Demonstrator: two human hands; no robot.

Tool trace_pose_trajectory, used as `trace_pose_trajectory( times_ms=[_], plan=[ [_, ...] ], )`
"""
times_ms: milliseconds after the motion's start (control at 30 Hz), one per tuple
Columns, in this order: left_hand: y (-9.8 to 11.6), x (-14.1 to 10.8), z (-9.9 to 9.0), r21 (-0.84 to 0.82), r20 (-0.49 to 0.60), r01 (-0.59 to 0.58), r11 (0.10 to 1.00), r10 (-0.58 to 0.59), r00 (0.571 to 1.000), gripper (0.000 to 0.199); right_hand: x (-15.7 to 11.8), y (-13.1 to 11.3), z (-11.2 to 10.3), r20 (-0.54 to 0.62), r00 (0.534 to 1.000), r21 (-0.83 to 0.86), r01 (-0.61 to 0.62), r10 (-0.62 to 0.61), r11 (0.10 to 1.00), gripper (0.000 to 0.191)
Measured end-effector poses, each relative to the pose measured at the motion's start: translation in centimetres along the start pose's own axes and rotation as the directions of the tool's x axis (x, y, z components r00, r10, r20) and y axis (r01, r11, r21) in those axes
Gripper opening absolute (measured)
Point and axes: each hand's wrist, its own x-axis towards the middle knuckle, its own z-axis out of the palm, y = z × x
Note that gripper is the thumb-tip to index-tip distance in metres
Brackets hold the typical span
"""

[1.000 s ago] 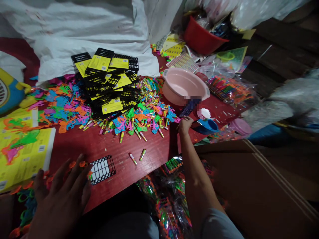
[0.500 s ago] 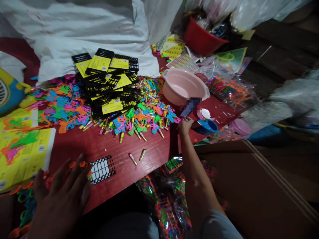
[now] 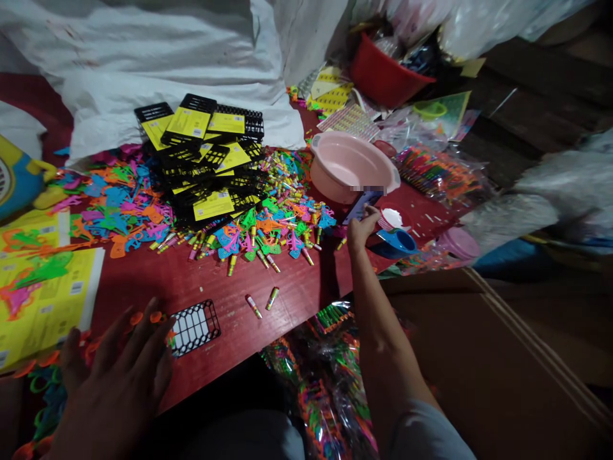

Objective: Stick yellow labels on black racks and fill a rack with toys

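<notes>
My left hand [image 3: 117, 377] is spread, fingers apart, over the near left of the red table. Its fingertips reach the edge of a small black lattice basket [image 3: 196, 327] with a white card in it; orange pieces show behind the fingers. At the end of my outstretched right arm, my right hand [image 3: 363, 229] is at a dark phone [image 3: 358, 208] that leans by the pink basin [image 3: 352, 166]. Its fingers are stretched over the phone's face, and whether they press it I cannot make out. Two small printed tubes [image 3: 263, 303] lie on the table between my hands.
Black lattice baskets with yellow labels [image 3: 213, 204] are stacked on a heap of bright plastic pieces [image 3: 115, 191]. Yellow printed sheets [image 3: 57, 306] lie at left. A blue cup [image 3: 402, 244] and white-filled tub [image 3: 391, 219] stand right; a cardboard box [image 3: 460, 332] sits below.
My right hand has moved up and slightly right, from the phone's lower edge onto its face. My left hand stays spread in its place. The view has shifted slightly.
</notes>
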Motion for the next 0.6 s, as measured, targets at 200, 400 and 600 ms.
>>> trace_pose_trajectory(
  times_ms=[200,400,600],
  plan=[
    [0.9,0.3,-0.3,0.035,-0.04,0.015,0.999,-0.013,0.999,0.088,-0.6,0.2,0.1,-0.031,0.993,0.004,-0.116,0.116,0.993,0.037],
    [0.5,0.2,-0.4,0.04,-0.023,0.016,0.999,-0.015,1.0,0.09,-2.0,1.5,-0.8,-0.023,0.989,0.0,-0.144,0.144,0.99,0.034],
    [0.8,0.3,-0.2,0.006,-0.046,0.035,0.999,-0.035,0.998,0.087,-0.3,-0.1,0.2,0.027,1.0,0.063,-0.01,0.009,0.998,0.042]
  ],
)
